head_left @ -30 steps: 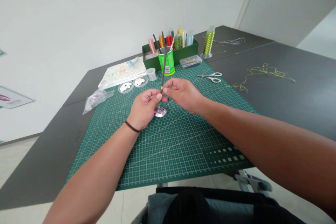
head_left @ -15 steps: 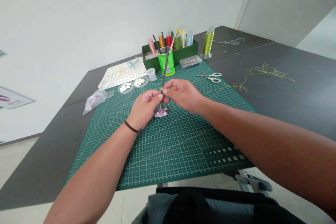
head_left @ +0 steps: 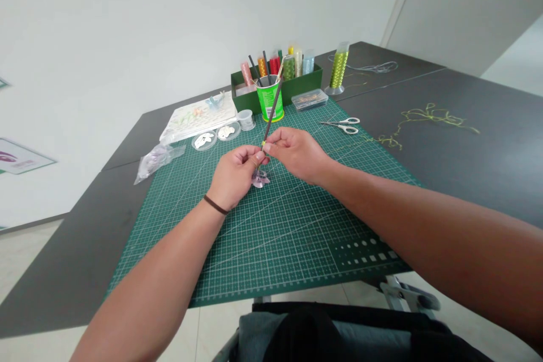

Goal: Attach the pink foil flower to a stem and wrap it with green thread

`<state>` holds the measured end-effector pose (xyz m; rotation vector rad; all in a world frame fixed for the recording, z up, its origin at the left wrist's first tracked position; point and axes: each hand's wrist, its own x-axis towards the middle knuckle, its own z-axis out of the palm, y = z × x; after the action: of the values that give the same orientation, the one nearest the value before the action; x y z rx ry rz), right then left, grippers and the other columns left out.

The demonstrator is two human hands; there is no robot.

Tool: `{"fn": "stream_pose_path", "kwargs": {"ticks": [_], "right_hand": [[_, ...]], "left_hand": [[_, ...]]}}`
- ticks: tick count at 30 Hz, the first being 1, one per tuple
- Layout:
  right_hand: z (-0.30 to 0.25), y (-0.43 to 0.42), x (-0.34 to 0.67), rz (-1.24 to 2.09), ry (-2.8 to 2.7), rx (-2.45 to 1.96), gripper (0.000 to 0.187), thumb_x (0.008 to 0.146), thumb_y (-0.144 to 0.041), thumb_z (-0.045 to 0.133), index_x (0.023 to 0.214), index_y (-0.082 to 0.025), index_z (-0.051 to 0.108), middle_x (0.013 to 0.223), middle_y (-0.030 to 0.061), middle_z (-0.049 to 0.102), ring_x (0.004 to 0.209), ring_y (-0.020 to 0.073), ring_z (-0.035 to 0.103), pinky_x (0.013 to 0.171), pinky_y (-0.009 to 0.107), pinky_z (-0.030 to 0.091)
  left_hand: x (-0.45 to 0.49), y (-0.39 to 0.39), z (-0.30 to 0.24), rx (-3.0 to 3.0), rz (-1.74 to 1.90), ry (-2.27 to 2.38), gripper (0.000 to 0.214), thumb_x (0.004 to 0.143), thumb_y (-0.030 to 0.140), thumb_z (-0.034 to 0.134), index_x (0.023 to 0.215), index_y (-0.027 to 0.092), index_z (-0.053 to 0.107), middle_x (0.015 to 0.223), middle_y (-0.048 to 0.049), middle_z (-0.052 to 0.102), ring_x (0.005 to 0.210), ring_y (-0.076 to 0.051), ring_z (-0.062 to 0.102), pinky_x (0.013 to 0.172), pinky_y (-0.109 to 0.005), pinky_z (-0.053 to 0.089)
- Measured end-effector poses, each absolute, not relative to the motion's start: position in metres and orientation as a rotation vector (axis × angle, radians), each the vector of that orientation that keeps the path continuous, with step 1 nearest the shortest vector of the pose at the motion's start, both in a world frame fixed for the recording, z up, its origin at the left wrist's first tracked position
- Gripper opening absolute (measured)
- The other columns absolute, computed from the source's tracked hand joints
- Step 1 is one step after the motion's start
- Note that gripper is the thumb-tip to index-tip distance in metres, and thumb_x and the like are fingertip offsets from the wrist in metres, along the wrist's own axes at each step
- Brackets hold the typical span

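A thin dark stick (head_left: 272,110) with a yellow band near its lower part leans up and to the right. My left hand (head_left: 235,175) and my right hand (head_left: 297,153) pinch it between their fingertips, above the green cutting mat (head_left: 288,243). Under the fingers, a small lilac flower-like piece (head_left: 260,179) hangs at the stick's lower end, partly hidden by my left hand. Behind the stick's tip stands a green cup (head_left: 270,103) holding slim tools.
Behind the mat, a green box (head_left: 275,85) holds thread spools. Small scissors (head_left: 341,125) and a plastic case (head_left: 309,99) lie to the right, near a tall green spool (head_left: 338,68). Clear dishes (head_left: 204,140) and a plastic bag (head_left: 159,161) lie left. Loose yellow-green thread (head_left: 428,119) crosses the dark table.
The stick has tilted further right at its top. The lilac piece now sits closer to my left hand and looks turned. Both hands keep their pinch.
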<state>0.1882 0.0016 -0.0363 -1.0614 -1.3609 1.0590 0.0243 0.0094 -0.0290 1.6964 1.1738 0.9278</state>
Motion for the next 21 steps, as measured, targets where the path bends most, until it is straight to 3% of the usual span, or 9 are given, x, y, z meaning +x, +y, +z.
{"fn": "stream_pose_path", "kwargs": {"ticks": [6, 21], "right_hand": [[-0.0416, 0.004, 0.1888, 1.108, -1.364, -0.933, 0.01, 0.089, -0.015, 0.062, 0.081, -0.019, 0.061, 0.068, -0.0001, 0.071, 0.069, 0.013, 0.068, 0.072, 0.028, 0.055], [-0.0365, 0.0019, 0.1872, 1.133, -1.31, -0.979, 0.011, 0.091, -0.013, 0.061, 0.082, -0.019, 0.058, 0.061, -0.0027, 0.066, 0.058, 0.0098, 0.06, 0.056, 0.021, 0.046]], "left_hand": [[0.0267, 0.0083, -0.025, 1.606, 0.943, 1.104, 0.019, 0.085, 0.035, 0.07, 0.081, 0.017, 0.072, 0.079, -0.004, 0.075, 0.055, -0.009, 0.052, 0.049, -0.022, 0.039], [0.0271, 0.0082, -0.0274, 1.493, 0.989, 1.053, 0.017, 0.083, 0.033, 0.074, 0.086, 0.016, 0.072, 0.079, -0.0035, 0.075, 0.058, -0.01, 0.058, 0.052, -0.021, 0.045]]}}
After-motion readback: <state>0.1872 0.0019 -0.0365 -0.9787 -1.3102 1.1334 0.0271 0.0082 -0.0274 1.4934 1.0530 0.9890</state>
